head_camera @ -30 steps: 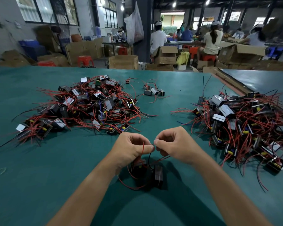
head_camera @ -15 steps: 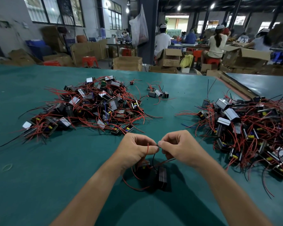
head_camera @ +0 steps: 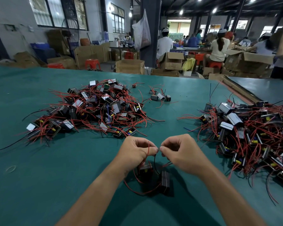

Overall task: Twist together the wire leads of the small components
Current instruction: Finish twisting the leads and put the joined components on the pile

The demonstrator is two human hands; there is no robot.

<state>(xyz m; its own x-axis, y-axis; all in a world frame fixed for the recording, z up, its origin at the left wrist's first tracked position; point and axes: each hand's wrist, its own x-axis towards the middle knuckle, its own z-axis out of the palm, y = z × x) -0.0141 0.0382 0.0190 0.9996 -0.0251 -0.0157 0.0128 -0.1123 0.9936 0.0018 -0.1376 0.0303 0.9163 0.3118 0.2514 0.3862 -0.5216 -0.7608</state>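
Left hand point(head_camera: 136, 150), right hand point(head_camera: 180, 152) tip to tip, each grip pinching wire leads point(head_camera: 154, 161); leads drop straight to components point(head_camera: 165, 181) below

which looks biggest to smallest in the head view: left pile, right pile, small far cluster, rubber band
1. left pile and right pile: look alike, right one cut off by the frame edge, so unranked
2. small far cluster
3. rubber band

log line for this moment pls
step: twist leads | left grip: pinches wire leads | right grip: pinches same leads | components: two, below grips | left pile, right pile on table
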